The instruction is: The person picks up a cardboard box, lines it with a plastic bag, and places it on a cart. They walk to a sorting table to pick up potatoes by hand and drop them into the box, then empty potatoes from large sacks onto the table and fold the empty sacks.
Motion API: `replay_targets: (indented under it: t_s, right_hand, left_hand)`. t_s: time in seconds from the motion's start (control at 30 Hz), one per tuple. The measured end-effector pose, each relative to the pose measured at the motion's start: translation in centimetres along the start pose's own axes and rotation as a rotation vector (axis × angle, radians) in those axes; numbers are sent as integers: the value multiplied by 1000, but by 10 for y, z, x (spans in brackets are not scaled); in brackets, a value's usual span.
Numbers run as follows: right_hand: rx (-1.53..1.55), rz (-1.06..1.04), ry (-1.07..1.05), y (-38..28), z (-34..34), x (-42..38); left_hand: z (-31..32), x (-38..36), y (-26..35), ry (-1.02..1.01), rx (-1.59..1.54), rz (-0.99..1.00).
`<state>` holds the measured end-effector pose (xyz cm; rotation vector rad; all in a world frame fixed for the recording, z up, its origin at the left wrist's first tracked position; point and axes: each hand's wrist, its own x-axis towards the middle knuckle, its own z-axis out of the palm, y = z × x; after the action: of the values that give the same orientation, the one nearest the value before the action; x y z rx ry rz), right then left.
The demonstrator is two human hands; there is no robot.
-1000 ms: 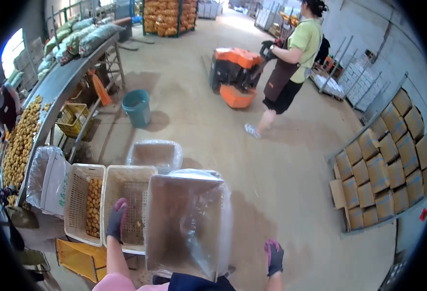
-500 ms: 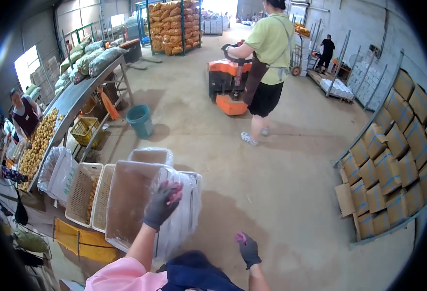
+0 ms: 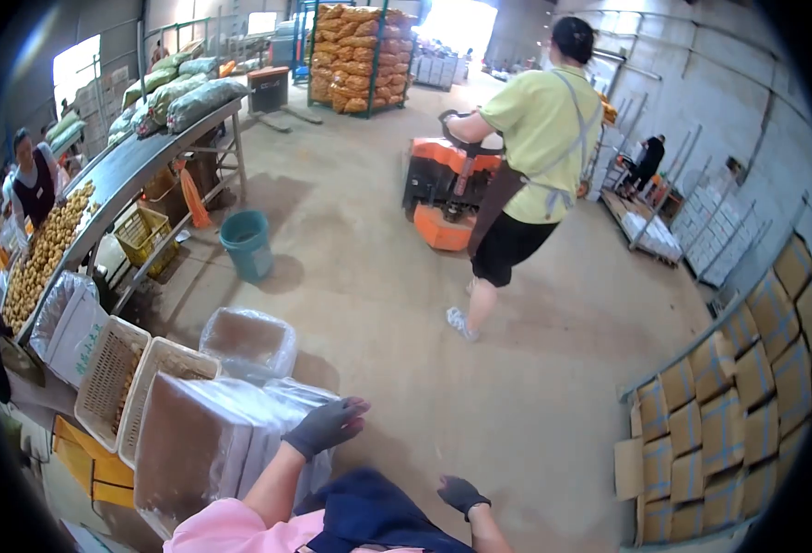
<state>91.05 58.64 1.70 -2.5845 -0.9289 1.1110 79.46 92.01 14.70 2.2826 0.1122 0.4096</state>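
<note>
My left hand (image 3: 326,425), in a dark glove, grips the right edge of a plastic-lined crate (image 3: 194,438), which is tilted on its side against my body at the lower left. My right hand (image 3: 462,493), also gloved, hangs free to the right of my dark apron with fingers loosely apart and holds nothing. Just left of the crate stand two white mesh baskets (image 3: 104,378) with some potatoes in them. Another plastic-lined crate (image 3: 247,339) sits on the floor just beyond.
A conveyor table (image 3: 125,170) with potatoes runs along the left, with a person (image 3: 33,180) behind it. A teal bucket (image 3: 246,241) and a yellow crate (image 3: 143,235) stand by it. Ahead, a person (image 3: 526,138) handles an orange pallet jack (image 3: 443,189). Cardboard boxes (image 3: 729,415) are stacked at the right.
The lined crate has swung from upright in front of me to tilted at my left, and my left hand has moved from the mesh basket onto it. The person with the pallet jack has stepped along.
</note>
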Motion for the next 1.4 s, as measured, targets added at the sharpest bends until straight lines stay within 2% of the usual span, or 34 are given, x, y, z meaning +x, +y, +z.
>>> replay_targets:
  t_s: [0.07, 0.1, 0.13, 0.2, 0.23, 0.33, 0.37, 0.4, 0.43, 0.47, 0.53, 0.6, 0.67, 0.73, 0.83, 0.87, 0.93, 1.0, 1.07, 1.1, 1.13, 1.2, 1.23, 1.3, 1.37, 1.4]
  right_hand:
    - [-2, 10, -96, 24, -31, 20]
    - [17, 25, -173, 35, -43, 33]
    - [14, 17, -186, 42, -56, 47]
    - [178, 150, -30, 54, -79, 77]
    - [329, 128, 46, 60, -89, 93]
    - [358, 149, 1, 58, -143, 147]
    - [350, 145, -11, 56, -163, 170]
    - [174, 80, -59, 52, -186, 199]
    - [-6, 9, -99, 48, -211, 231]
    - [-24, -9, -101, 40, -234, 261]
    - [-85, -194, 119, 15, -269, 313]
    - [-61, -243, -82, -31, -323, 364]
    - [-6, -517, 11, -69, -349, 420]
    - [-26, -600, -133, -125, -377, 469]
    - [5, -632, -293, -243, -409, 500]
    - [-31, -671, -333, -280, -411, 507]
    - [276, -721, -387, -350, -409, 517]
    - [254, -841, -409, -406, -400, 547]
    - [341, -1184, -391, -439, -377, 592]
    - [96, -1224, -350, -458, -378, 608]
    - [75, -1240, -368, -469, -373, 621]
    - [-193, -1441, -165, -506, -374, 648]
    - [-286, -1353, -172, -525, -380, 658]
    - [-283, -1338, -193, -552, -382, 702]
    - [-319, -1269, -211, -578, -387, 739]
    - [-311, -1278, -223, -595, -390, 750]
  left_hand:
    - [-8, 36, -19, 69, 59, 190]
    - [-22, 56, -13, 40, -27, 42]
    - [-34, 73, -14, 42, -23, 28]
    - [-52, 107, -24, 187, 48, 103]
    - [-63, 122, -34, 143, 99, 52]
    - [-86, 162, -52, 231, 94, -63]
    - [-88, 172, -62, 276, 108, -78]
    - [-89, 178, -76, 285, 112, -90]
    - [-87, 183, -94, 261, 158, -175]
    - [-85, 187, -111, 241, 202, -262]
    - [-79, 192, -137, 199, 261, -342]
    - [-74, 194, -138, 88, 146, -519]
    - [-74, 204, -140, 115, 55, -692]
    - [-88, 219, -140, 95, -44, -886]
    - [-86, 212, -164, 324, 87, -951]
    - [-90, 210, -174, 367, 71, -995]
    - [-104, 205, -199, 405, 61, -1097]
    - [-123, 206, -222, 437, 47, -1228]
    - [-158, 212, -247, 462, 17, -1284]
    - [-175, 216, -259, 448, -27, -1323]
    - [-180, 217, -271, 432, -80, -1359]
    - [-212, 222, -312, 448, -11, -1338]
    - [-234, 232, -328, 490, 5, -1304]
    - [-270, 249, -350, 529, 0, -1304]
    - [-308, 263, -373, 573, 64, -1150]
    - [-325, 265, -387, 575, 71, -1165]
